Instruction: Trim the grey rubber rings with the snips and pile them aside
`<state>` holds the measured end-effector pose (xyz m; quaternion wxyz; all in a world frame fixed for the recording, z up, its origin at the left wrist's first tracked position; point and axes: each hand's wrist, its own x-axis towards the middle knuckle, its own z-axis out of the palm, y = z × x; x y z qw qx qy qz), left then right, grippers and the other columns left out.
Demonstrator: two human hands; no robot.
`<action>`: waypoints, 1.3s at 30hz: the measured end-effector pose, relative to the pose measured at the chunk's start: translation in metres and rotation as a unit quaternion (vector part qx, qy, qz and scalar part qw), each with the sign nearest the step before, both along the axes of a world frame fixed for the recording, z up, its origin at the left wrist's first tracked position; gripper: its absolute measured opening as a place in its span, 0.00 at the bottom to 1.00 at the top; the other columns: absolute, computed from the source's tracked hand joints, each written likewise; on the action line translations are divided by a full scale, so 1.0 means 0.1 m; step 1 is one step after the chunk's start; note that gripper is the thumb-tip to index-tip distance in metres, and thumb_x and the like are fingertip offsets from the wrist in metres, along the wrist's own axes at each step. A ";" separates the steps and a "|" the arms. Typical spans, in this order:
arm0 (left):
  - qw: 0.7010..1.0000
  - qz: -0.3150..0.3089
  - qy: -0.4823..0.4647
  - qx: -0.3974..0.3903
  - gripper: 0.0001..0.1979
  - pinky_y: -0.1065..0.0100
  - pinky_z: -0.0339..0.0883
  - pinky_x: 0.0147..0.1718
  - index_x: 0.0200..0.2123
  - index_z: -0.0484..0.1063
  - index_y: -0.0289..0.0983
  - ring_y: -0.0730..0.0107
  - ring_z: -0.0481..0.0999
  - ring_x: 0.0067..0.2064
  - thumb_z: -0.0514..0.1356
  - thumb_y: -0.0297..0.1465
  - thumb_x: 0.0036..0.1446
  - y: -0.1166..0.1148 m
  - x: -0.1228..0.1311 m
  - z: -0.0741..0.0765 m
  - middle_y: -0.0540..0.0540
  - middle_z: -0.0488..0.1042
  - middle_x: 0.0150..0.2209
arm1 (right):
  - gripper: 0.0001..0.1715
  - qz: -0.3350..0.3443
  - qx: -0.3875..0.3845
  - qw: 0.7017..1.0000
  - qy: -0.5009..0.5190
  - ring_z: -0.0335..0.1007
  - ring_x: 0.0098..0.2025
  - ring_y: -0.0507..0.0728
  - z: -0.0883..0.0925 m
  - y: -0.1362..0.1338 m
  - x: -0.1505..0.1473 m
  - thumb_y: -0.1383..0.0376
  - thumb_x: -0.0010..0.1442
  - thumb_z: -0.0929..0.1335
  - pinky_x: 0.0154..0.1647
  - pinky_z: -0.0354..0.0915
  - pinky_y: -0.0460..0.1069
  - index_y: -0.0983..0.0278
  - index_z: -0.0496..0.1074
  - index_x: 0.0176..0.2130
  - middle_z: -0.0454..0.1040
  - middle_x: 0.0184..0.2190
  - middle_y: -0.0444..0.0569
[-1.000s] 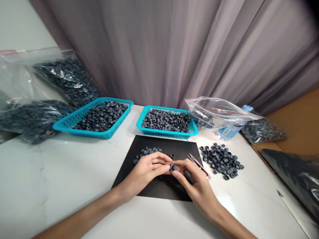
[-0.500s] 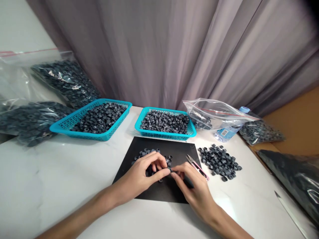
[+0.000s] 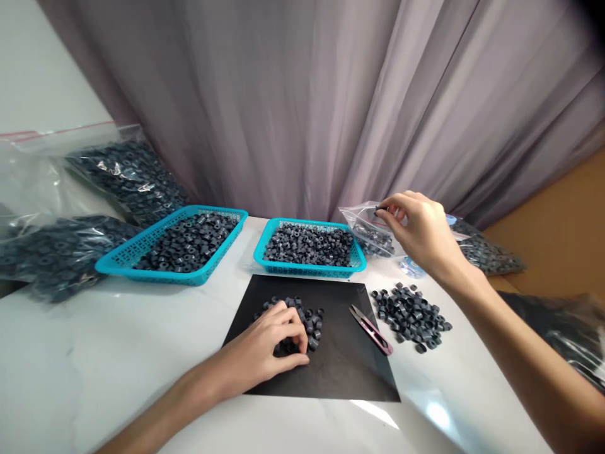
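Note:
My left hand (image 3: 271, 340) rests on the black mat (image 3: 340, 372), fingers curled over a small heap of dark grey rubber rings (image 3: 309, 318); whether it grips one is hidden. My right hand (image 3: 420, 230) is raised over the mouth of an open clear zip bag (image 3: 366, 224), pinching one dark ring between thumb and forefinger. Pink-handled thread snips (image 3: 371, 328) lie on the mat's right part. A loose pile of rings (image 3: 409, 309) sits on the white table right of the mat.
Two turquoise baskets (image 3: 137, 252) (image 3: 262, 249) full of rings stand behind the mat. Large filled bags (image 3: 123, 176) lie at far left, more bags at right (image 3: 491, 255). A water bottle (image 3: 411, 268) lies behind the loose pile. A grey curtain hangs behind.
My right hand lifted from the mat with one ring and moved up-right to the open bag. My left hand dropped onto the small heap. The snips now lie uncovered.

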<state>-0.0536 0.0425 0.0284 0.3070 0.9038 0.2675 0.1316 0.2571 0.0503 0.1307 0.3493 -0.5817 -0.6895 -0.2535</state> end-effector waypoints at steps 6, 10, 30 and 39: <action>1.000 -0.011 -0.003 0.011 0.06 0.56 0.45 0.67 0.37 0.75 0.43 0.63 0.71 0.49 0.62 0.38 0.63 -0.02 -0.03 0.02 0.50 0.72 0.43 | 0.09 -0.057 -0.109 0.990 -0.065 0.74 0.38 0.60 -0.05 0.11 0.13 0.65 0.63 0.68 0.34 0.59 0.50 0.62 0.79 0.41 0.80 0.36 0.51; 0.999 -0.005 -0.013 0.040 0.06 0.57 0.52 0.63 0.39 0.74 0.43 0.60 0.69 0.49 0.63 0.37 0.62 -0.02 -0.05 -0.01 0.49 0.72 0.42 | 0.13 -0.088 -0.108 0.989 -0.052 0.74 0.35 0.60 -0.11 0.02 0.12 0.59 0.67 0.67 0.30 0.55 0.49 0.62 0.79 0.37 0.80 0.34 0.51; 0.991 0.078 -0.100 -0.034 0.07 0.67 0.68 0.48 0.40 0.72 0.42 0.68 0.77 0.43 0.59 0.38 0.66 -0.02 0.04 -0.02 0.51 0.78 0.40 | 0.10 0.219 -0.144 0.961 0.089 0.71 0.39 0.59 -1.53 -0.82 -0.89 0.66 0.66 0.68 0.40 0.68 0.54 0.61 0.71 0.48 0.73 0.40 0.53; 0.975 0.119 -0.168 -0.078 0.09 0.69 0.72 0.43 0.44 0.72 0.41 0.69 0.79 0.40 0.61 0.37 0.64 -0.05 0.16 -0.22 0.50 0.80 0.41 | 0.08 0.247 -0.221 0.940 0.085 0.70 0.41 0.60 -1.55 -0.83 -0.96 0.69 0.68 0.64 0.40 0.68 0.55 0.61 0.71 0.46 0.73 0.41 0.52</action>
